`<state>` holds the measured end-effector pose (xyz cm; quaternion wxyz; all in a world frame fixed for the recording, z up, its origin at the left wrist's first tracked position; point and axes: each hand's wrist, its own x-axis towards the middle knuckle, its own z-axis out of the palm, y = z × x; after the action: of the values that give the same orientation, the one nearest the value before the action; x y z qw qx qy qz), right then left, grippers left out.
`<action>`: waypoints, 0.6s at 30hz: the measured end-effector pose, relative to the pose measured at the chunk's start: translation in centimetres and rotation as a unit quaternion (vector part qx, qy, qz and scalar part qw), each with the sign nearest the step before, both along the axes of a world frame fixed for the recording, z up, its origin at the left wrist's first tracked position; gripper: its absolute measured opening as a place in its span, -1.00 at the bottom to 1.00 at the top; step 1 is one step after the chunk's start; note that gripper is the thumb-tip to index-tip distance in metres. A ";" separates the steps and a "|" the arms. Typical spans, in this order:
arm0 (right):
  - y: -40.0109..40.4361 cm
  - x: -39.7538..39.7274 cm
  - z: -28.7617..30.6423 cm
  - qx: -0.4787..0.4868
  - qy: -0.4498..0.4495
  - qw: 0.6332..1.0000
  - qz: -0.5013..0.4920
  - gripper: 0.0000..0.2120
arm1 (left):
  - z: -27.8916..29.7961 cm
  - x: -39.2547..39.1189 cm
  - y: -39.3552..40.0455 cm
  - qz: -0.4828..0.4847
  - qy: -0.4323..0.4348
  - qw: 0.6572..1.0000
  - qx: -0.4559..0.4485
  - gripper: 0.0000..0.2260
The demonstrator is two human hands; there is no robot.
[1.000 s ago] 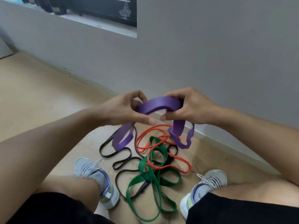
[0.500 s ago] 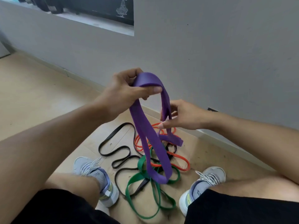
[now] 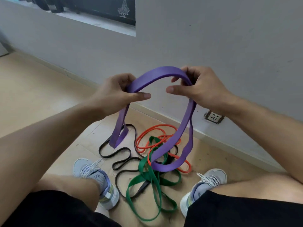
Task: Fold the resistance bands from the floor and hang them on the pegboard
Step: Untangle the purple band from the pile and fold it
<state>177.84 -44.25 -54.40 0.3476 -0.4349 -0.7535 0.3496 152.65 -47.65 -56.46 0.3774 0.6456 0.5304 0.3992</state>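
Note:
A wide purple resistance band (image 3: 157, 74) arches between my two hands at chest height. My left hand (image 3: 114, 94) grips its left part, and a short doubled loop hangs from it. My right hand (image 3: 200, 89) grips the right part, from which a longer loop hangs down to the pile. On the floor between my feet lie a green band (image 3: 147, 182), an orange band (image 3: 152, 133) and a thin black band (image 3: 121, 154), tangled together. No pegboard is in view.
I crouch on a light wooden floor (image 3: 41, 95) close to a grey wall (image 3: 213, 38) with a skirting board. A wall socket (image 3: 214, 117) sits low on the right. My two grey shoes (image 3: 96, 176) flank the pile. A dark window frame is at the top left.
My left hand came down from its raised position and my right hand rose to the same height. The purple band now arches between them, where before it hung long from the left hand.

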 end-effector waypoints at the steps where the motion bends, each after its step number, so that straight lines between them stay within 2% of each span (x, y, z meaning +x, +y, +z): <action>1: -0.1 -0.3 0.1 0.004 0.007 1.000 0.011 -0.78 | 0.0 0.2 -0.1 -0.005 0.008 1.000 0.007 -0.53; 6: -0.9 -1.3 -0.4 0.012 -0.024 0.998 0.051 -0.76 | 0.5 1.3 -0.6 -0.034 0.058 0.995 0.070 -0.68; 10: -1.1 -1.2 -0.6 -0.013 -0.045 0.996 0.077 -0.73 | 1.3 0.9 -1.0 -0.050 -0.007 0.998 0.047 -0.60; 13: -0.9 -0.7 -1.4 -0.077 -0.068 0.987 0.121 -0.67 | 1.9 1.0 -1.3 -0.064 -0.057 0.996 0.030 -0.64; 16: -0.8 -0.7 -3.0 -0.123 -0.103 0.977 0.141 -0.76 | 2.0 2.0 -1.6 -0.068 -0.033 0.996 0.044 -0.62; 18: -0.8 -1.3 -4.2 -0.130 -0.155 0.968 0.151 -0.71 | 1.8 2.8 -1.7 -0.068 -0.008 0.996 0.056 -0.61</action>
<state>176.58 -45.09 -58.58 0.1100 -0.4068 -0.8031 0.4214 155.45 -49.30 -54.69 0.3714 0.6967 0.4593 0.4070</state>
